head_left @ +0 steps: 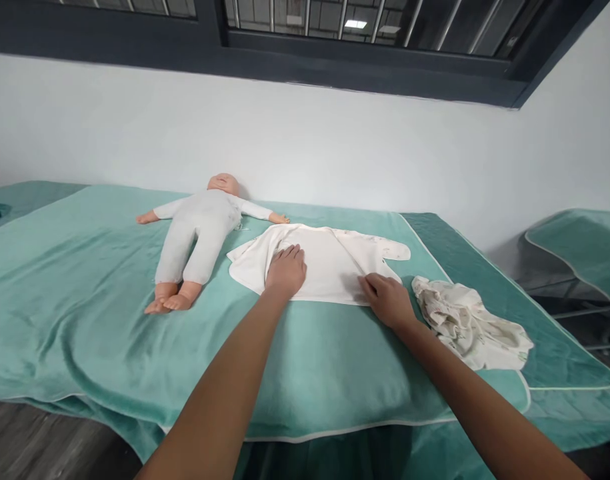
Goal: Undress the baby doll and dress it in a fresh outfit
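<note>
Left hand (287,271) is resting, fingers unclenched, on the white shirt (327,261); right hand (387,299) is touching its four o'clock side, grip unclear

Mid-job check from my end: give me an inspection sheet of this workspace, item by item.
Surface: green blanket, wrinkled on the left, with pale edging.
Job's things: white garment, spread out, one sleeve extending right.
Clutter: doll lying left of the garment, arms out; crumpled patterned cloth on the right.
Hands: left hand open on the garment; right hand at its near right part, grip unclear.
Cables: nothing seen.
Surroundings: white wall behind, dark window frame above.
</note>
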Available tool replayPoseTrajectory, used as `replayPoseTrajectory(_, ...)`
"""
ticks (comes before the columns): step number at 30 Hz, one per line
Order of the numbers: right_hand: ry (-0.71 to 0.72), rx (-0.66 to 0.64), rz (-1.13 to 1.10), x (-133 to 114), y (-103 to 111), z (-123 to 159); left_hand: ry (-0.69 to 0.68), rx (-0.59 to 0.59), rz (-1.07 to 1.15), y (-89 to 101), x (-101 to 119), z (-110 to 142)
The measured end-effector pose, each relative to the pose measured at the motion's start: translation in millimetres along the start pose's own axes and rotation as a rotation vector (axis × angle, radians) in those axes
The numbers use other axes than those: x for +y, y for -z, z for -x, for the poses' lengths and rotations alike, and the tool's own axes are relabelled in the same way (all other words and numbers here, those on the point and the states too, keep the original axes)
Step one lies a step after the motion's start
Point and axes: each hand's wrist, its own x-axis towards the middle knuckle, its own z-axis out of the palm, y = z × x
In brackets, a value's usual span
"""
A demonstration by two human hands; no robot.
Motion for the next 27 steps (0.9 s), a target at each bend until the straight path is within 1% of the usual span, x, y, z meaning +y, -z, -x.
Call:
replayPoseTrajectory(3,-0.217,0.152,-0.128,17,-7,-30,-0.009,0.007,0.003,0.1,0,0)
replayPoseTrajectory(5,-0.362,0.221,-0.104,34,-11,-53,-0.01,0.011,0.006,0.6,0,1)
replayPoseTrajectory(8,-0.64,0.214,0.021,63,-18,-78,-0.004,0.017,0.011,1.3,1,1)
replayPoseTrajectory(10,-0.748,0.193,0.04,80,-24,-85,0.003,0.019,0.016,1.2,1,0)
replayPoseTrajectory(11,-0.766,0.184,0.034,87,-27,-86,0.005,0.021,0.019,0.9,1,0)
replayPoseTrajectory(13,-0.746,0.169,0.013,100,-31,-88,0.006,0.026,0.027,0.1,0,-1)
replayPoseTrajectory(16,-0.654,0.165,-0.032,117,-34,-93,0.013,0.033,0.035,-0.8,0,-1)
replayPoseTrajectory(18,-0.603,0.205,-0.055,126,-34,-97,0.021,0.033,0.04,-0.6,0,-1)
replayPoseTrajectory(20,-0.575,0.29,-0.062,132,-33,-100,0.026,0.031,0.042,0.0,0,-1)
replayPoseTrajectory(23,-0.553,0.428,-0.048,136,-33,-98,0.029,0.028,0.045,0.8,0,-1)
replayPoseTrajectory(25,-0.526,0.458,-0.045,133,-34,-94,0.038,0.028,0.049,1.0,1,-1)
replayPoseTrajectory(27,-0.47,0.453,-0.05,125,-35,-91,0.053,0.028,0.051,1.2,1,-2)
